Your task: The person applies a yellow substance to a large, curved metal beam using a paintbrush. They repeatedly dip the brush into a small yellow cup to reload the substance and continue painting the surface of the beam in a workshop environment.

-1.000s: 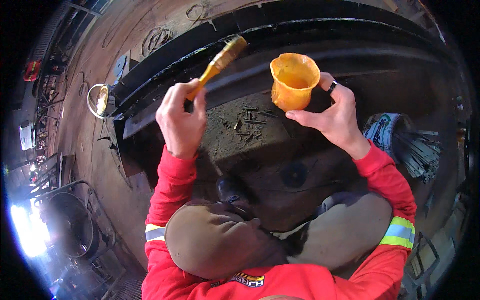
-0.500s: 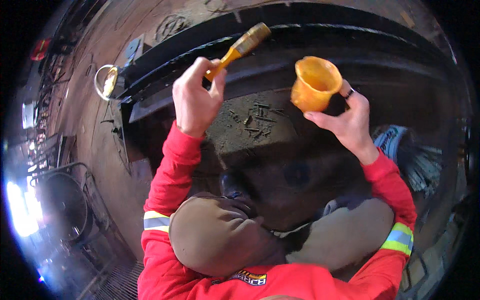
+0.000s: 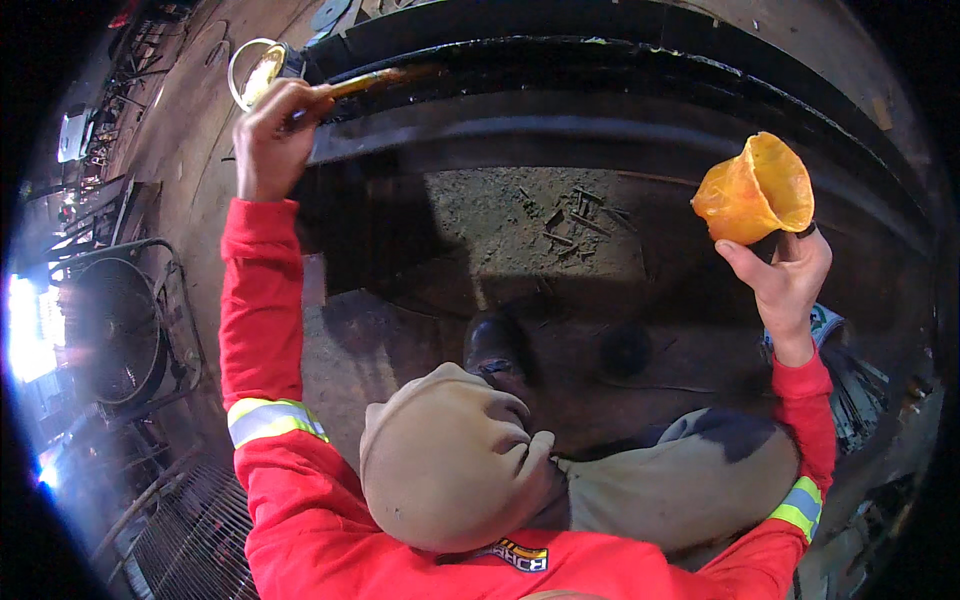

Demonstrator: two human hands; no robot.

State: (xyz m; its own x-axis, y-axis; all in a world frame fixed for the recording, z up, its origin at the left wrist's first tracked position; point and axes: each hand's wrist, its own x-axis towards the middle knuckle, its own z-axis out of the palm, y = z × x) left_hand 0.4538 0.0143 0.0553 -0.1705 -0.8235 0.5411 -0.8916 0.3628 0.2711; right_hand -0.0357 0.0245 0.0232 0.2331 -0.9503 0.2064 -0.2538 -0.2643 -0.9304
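Observation:
My left hand [image 3: 275, 140] is closed around the yellow handle of a paintbrush [image 3: 362, 82], which points to the right. The bristles are dark and blurred, over a long black metal beam [image 3: 560, 105] running across the far side; I cannot tell if they touch it. My right hand [image 3: 792, 285] grips a dented, paint-coated orange-yellow cup [image 3: 735, 195] by its lower side, thumb in front. The cup tilts with its mouth to the right, in front of the beam's right part. What is inside it is hidden.
A pail [image 3: 262, 76] with a pale rim stands just beyond my left hand. Metal scraps [image 3: 575, 225] lie on the gritty ground between the beam and my boot [image 3: 495, 345]. At left are a large fan [image 3: 115, 330] and a grating [image 3: 200, 530]; at right, a bundle of rods [image 3: 850, 400].
My left hand has swung left with the paintbrush, which went from raised to nearly level along the beam. My right hand has moved right, and the cup has tipped to the right.

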